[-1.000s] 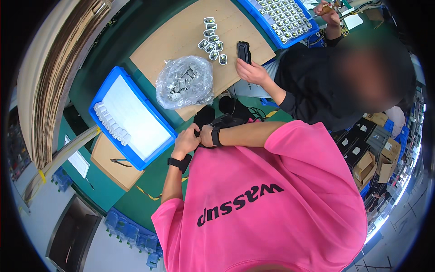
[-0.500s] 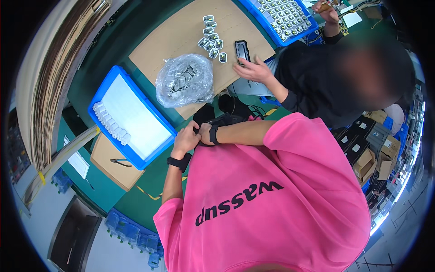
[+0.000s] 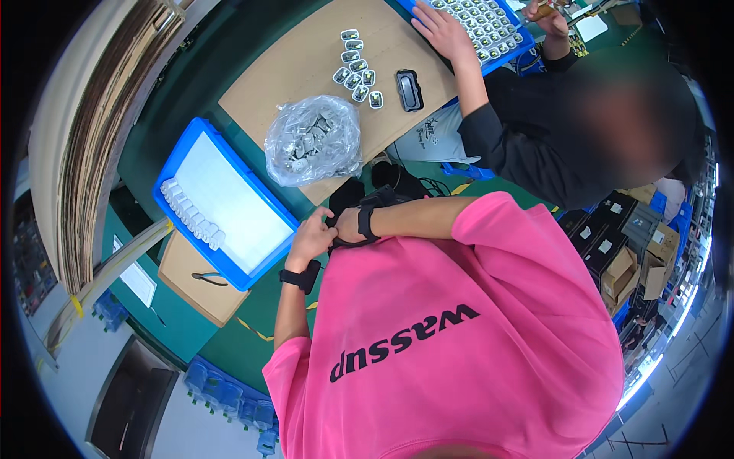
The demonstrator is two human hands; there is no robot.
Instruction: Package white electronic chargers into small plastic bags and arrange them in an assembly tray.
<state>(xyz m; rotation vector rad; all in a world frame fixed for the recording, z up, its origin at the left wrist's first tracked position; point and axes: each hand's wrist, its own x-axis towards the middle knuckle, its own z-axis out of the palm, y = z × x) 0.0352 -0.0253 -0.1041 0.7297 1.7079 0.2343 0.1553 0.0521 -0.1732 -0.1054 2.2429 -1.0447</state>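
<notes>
My left hand (image 3: 309, 236) and my right hand (image 3: 349, 224) meet close in front of my pink shirt, fingers bent and nearly touching. Some dark material shows between and beyond them, but what the fingers grip is too small and hidden to tell. Each wrist wears a black band. Just past my hands, a clear plastic bag (image 3: 287, 141) of small metallic parts lies on the cardboard sheet (image 3: 287, 61). To the left, a blue tray (image 3: 264, 269) with a white bottom holds a row of small white pieces (image 3: 189, 210).
Several small clear-rimmed cases (image 3: 353, 79) and a black oblong device (image 3: 409, 90) lie on the cardboard. A co-worker's hand (image 3: 443, 32) is over a filled blue tray (image 3: 527, 42) at the far right. Pliers (image 3: 209, 279) rest on a cardboard piece at the left.
The co-worker's near hand has moved from beside the black device up to the filled blue tray. My hands stay together in nearly the same place.
</notes>
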